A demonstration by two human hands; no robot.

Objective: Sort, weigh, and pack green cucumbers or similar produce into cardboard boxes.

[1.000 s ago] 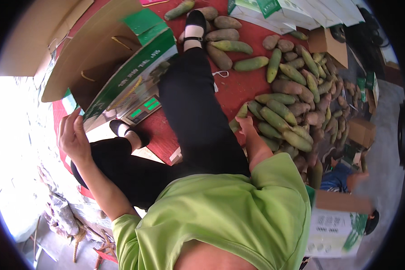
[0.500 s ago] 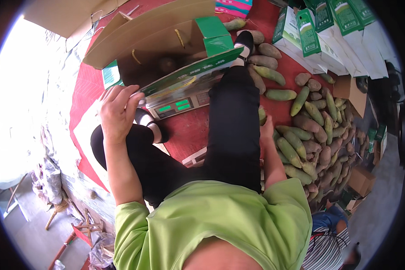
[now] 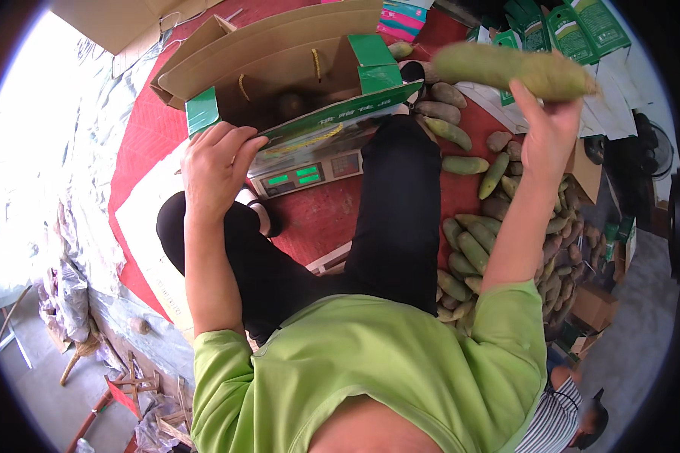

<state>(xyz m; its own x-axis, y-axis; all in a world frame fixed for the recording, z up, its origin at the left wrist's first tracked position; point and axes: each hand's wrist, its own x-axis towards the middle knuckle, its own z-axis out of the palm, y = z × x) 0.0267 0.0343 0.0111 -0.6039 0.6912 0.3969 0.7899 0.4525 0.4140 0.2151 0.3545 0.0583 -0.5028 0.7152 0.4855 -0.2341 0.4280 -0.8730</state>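
Raised at the far right, my right hand [image 3: 548,132] is closed around a long green radish [image 3: 499,68], slightly blurred. Its pointed end sticks out to the right. My left hand [image 3: 217,167] has its fingers closed over the near left edge of an open cardboard carton [image 3: 332,113] with green flaps and yellow rope handles. One roundish thing [image 3: 291,103] lies in the carton's shadowed inside; its kind is hard to make out. Beneath the carton's near side, a digital scale [image 3: 310,175] shows lit green displays.
A large heap of green radishes [image 3: 472,251] and brownish roots [image 3: 446,94] spreads over the red ground cover [image 3: 317,215] to my right. White-and-green cartons [image 3: 574,34] stand at the far right. Another person's striped shirt [image 3: 548,423] shows at the lower right.
My right hand has lifted a green radish from the heap beside my leg, up and to the far right. My left hand stays at the carton's edge.
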